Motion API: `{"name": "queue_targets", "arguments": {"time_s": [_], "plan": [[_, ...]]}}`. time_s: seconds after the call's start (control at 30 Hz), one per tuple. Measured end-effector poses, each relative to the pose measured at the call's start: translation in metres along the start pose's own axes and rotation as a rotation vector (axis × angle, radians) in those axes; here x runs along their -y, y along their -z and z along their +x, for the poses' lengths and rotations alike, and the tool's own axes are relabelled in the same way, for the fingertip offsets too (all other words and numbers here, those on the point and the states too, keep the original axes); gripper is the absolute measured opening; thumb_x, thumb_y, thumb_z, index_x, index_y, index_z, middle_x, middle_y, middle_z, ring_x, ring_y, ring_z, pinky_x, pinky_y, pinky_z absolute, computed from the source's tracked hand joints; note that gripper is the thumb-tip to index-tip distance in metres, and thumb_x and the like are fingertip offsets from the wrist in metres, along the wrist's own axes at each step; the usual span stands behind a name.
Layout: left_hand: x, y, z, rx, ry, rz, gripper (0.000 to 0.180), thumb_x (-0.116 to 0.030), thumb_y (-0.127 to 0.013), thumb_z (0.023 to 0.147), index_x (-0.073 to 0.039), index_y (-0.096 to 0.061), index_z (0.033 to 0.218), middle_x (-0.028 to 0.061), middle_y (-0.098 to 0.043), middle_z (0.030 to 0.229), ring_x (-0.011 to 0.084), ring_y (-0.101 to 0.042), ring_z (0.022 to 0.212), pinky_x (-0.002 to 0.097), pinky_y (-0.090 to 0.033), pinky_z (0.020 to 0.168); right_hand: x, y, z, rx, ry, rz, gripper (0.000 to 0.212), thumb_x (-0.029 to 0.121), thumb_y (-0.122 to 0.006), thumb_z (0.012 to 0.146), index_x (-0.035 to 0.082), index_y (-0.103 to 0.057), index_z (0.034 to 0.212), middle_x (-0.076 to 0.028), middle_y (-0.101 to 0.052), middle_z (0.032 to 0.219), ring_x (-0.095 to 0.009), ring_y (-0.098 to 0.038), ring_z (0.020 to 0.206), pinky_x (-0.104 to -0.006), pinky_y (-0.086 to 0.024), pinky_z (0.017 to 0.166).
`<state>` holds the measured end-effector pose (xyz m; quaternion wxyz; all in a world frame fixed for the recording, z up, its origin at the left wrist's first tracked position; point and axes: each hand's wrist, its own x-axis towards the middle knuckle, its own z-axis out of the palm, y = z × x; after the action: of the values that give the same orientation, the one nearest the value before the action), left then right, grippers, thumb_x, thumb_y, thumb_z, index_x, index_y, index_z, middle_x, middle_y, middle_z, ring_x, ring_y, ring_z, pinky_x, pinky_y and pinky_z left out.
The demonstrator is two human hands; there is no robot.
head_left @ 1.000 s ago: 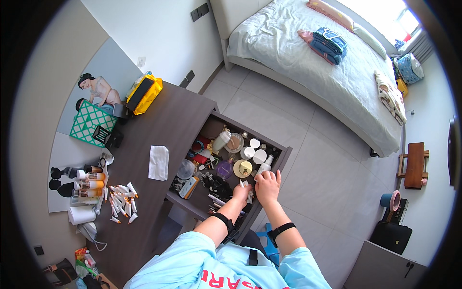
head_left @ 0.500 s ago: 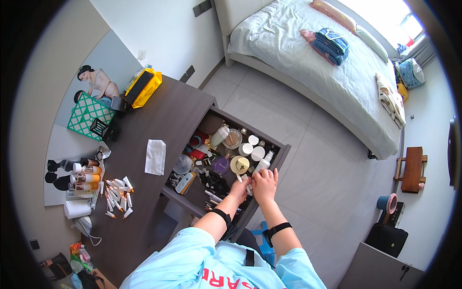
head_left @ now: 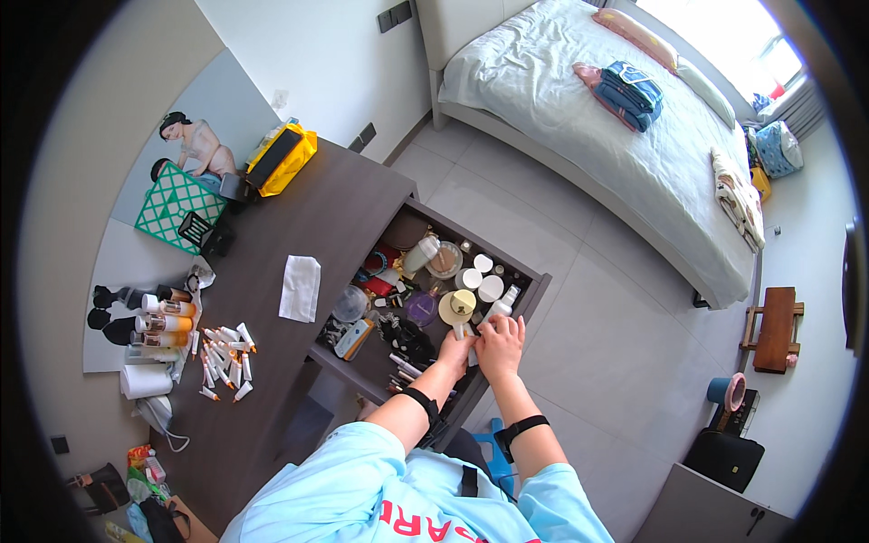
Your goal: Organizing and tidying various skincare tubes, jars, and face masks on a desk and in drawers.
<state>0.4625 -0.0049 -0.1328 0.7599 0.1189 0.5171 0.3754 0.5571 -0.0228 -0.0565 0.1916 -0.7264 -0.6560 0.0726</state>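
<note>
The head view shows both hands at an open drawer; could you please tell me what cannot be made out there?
Head view: the number of white pieces, partly covered by the left hand.
Head view: the lower end of the white bottle, behind the right hand.
Head view: the top of the headboard, cut off by the upper edge.

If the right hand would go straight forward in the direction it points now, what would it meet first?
Probably the white bottle in the open drawer, just ahead of the right hand; whether the hand would pass above it is unclear.

Home bedroom: wide bed (head_left: pixel 579 136), pillows (head_left: pixel 635 40), drawer of cosmetics (head_left: pixel 539 299).
</note>
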Motion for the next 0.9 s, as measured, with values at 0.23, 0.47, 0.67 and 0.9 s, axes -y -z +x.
{"name": "queue_targets", "arguments": {"time_s": [0.23,0.47,0.67,0.9], "plan": [[-0.002,0.012,0.010,0.015,0.159,0.050,0.019,-0.018,-0.050,0.084,-0.008,-0.056,0.099,0.0062,-0.060,0.092,0.0176,-0.058,0.083,0.0301,-0.046,0.072,0.005,-0.008,-0.005,0.029,0.055,-0.095,0.032,0.022,-0.053,0.075,0.011,-0.061,0.104,-0.004,-0.047,0.124,-0.024,-0.034,0.123,-0.0458,-0.015,0.108],[-0.006,0.010,0.009,0.032,0.202,0.020,0.027,-0.028,-0.046,0.088,-0.009,-0.055,0.105,0.0038,-0.060,0.099,0.0159,-0.057,0.089,0.0284,-0.045,0.075,0.020,-0.030,0.025,0.439,0.089,-0.613,0.044,0.028,-0.043,0.084,0.004,-0.053,0.120,-0.008,-0.044,0.128,-0.024,-0.026,0.129,-0.0499,-0.001,0.108],[-0.021,-0.001,0.000,0.097,0.228,-0.131,0.033,-0.031,-0.039,0.091,-0.010,-0.053,0.113,0.0025,-0.058,0.110,0.0118,-0.055,0.099,0.0243,-0.044,0.081,0.019,-0.051,0.038,0.482,0.104,-0.828,0.041,0.025,-0.039,0.086,0.005,-0.053,0.119,-0.010,-0.048,0.124,-0.027,-0.030,0.125,-0.0511,0.000,0.108],[-0.011,0.009,0.015,0.149,0.216,-0.054,0.032,-0.031,-0.039,0.091,-0.010,-0.055,0.110,0.0017,-0.061,0.101,0.0116,-0.059,0.087,0.0255,-0.046,0.074,0.020,-0.052,0.043,0.514,0.093,-0.893,0.040,0.024,-0.038,0.086,0.003,-0.054,0.117,-0.010,-0.053,0.118,-0.027,-0.040,0.118,-0.0499,0.000,0.108]]}}
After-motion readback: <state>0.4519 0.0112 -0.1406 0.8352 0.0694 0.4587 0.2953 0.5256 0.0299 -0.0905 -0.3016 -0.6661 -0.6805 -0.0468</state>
